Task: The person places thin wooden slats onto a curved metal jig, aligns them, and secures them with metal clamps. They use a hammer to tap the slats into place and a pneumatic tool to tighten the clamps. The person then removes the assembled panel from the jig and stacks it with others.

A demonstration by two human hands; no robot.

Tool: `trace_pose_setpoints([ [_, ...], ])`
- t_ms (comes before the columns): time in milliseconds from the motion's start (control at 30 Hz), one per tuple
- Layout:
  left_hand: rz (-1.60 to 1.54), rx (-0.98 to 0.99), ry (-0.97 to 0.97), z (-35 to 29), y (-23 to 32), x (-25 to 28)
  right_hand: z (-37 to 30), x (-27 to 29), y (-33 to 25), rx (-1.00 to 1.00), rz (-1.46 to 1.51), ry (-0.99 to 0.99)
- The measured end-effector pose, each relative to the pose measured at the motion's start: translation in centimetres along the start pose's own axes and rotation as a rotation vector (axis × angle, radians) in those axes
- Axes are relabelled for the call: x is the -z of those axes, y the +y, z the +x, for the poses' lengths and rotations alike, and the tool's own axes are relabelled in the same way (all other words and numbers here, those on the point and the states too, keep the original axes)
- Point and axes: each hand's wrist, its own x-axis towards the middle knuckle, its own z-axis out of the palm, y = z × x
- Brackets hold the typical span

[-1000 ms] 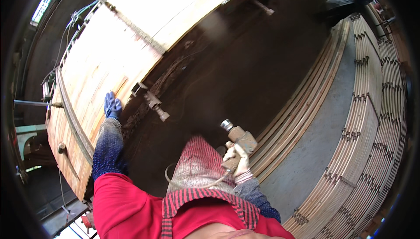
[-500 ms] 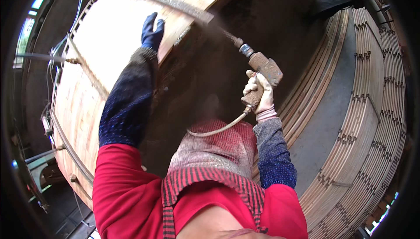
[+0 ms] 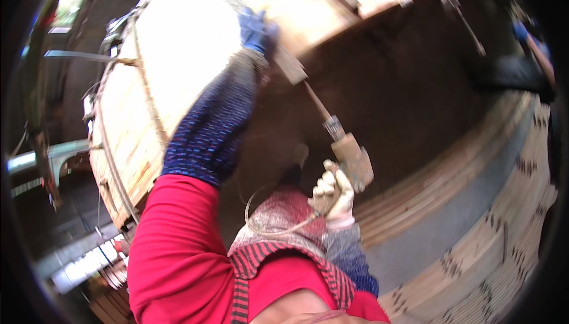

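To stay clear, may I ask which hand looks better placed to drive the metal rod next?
Probably the right hand: it holds the power tool, its socket aligned with the metal rod. The left hand is near the wooden panel.

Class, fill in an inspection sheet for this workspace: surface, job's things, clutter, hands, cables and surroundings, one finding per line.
Surface: wooden panel at upper left, crossed by bars; partly washed out by glare.
Job's things: power tool, its nose at the threaded rod below a clamp bar.
Clutter: long wooden strips lying together at the right; loose scraps, nothing seen.
Hands: left hand, blue glove, fingers extended beside the clamp bar, contact unclear; right hand, pale glove, grips the tool's handle.
Cables: pale hose loops from the handle's base.
Surroundings: stacked boards at lower right; another person, blurred, at the right edge.
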Motion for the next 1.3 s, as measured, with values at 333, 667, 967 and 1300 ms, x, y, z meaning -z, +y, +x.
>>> trace_pose_setpoints([
  [333, 0.04, 0.274, -0.02, -2.6, 8.7, 4.4, 0.8, 0.7, 0.2, 0.061, -0.044, -0.036],
  [667, -0.07, 0.235, -0.179, -3.6, 10.3, 6.3, 0.5, 0.5, 0.5, 0.1, -0.045, -0.048],
  [967, -0.031, 0.204, -0.137, -5.6, 11.3, 6.2, 0.5, 0.5, 0.2, 0.056, 0.004, -0.094],
  [1300, -0.151, 0.17, 0.098, -6.7, 10.6, 3.1, 0.7, 0.5, 0.9, 0.089, -0.079, -0.051],
])
